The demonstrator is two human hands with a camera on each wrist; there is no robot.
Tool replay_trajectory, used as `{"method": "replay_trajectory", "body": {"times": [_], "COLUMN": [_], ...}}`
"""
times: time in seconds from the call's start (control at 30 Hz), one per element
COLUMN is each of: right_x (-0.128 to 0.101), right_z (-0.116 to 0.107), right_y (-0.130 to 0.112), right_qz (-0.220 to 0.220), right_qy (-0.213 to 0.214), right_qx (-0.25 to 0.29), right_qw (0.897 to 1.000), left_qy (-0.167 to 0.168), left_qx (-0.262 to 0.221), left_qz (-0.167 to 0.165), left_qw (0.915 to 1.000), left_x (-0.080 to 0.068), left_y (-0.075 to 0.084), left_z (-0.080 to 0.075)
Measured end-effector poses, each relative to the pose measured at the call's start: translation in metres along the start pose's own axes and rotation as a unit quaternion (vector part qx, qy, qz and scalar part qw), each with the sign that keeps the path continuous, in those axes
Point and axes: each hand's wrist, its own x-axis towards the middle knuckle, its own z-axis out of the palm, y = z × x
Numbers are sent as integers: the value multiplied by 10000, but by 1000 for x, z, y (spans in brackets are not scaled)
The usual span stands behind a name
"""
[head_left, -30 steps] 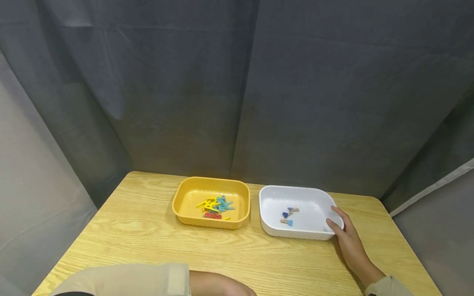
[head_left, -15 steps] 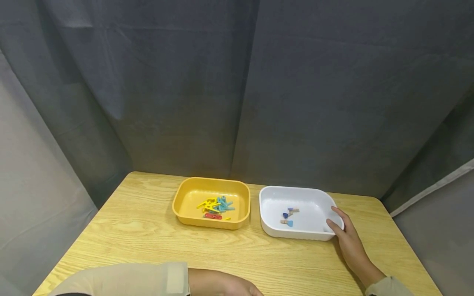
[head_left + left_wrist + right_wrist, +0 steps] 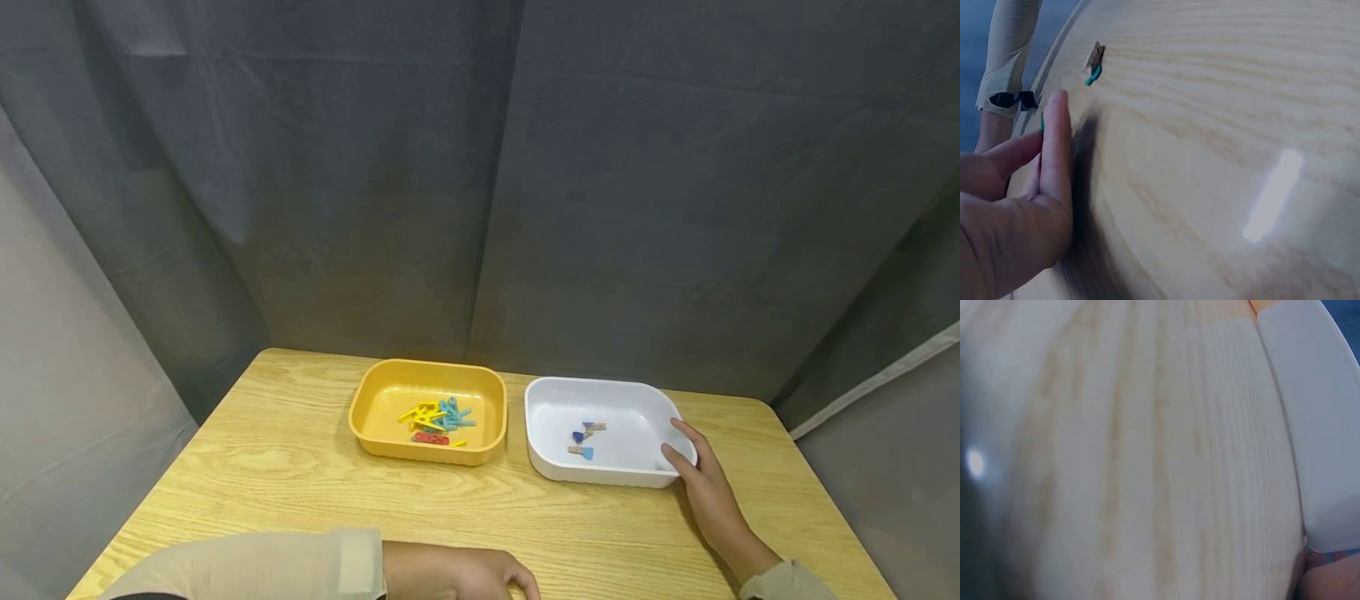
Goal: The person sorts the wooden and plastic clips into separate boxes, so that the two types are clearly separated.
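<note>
Fingers of the left hand (image 3: 465, 575) had crept a little further right along the near table (image 3: 285, 475) edge than a moment before, lying loosely curled and holding nothing, while the right hand (image 3: 705, 487) stayed as it was. That right hand rested with relaxed fingers against the near right corner of the white tray (image 3: 547, 400), gripping nothing. The tray sat at the far right of the table, its long axis running left to right, just beside the yellow tray (image 3: 375, 392).
</note>
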Motion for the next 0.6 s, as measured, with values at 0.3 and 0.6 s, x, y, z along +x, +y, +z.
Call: {"method": "replay_trajectory", "body": {"times": [0.3,0.6], "right_x": [0,0], "right_z": [0,1], "right_y": [0,-1], "right_qz": [13,48], "right_qy": [34,32], "right_qx": [100,120], "right_qw": [9999,9999], "left_qy": [499,354], "left_qx": [-1160,-1623], "left_qz": [-48,350], "left_qw": [9920,9855], "left_x": [7,13], "left_y": [-4,15], "left_z": [-8,-24]}}
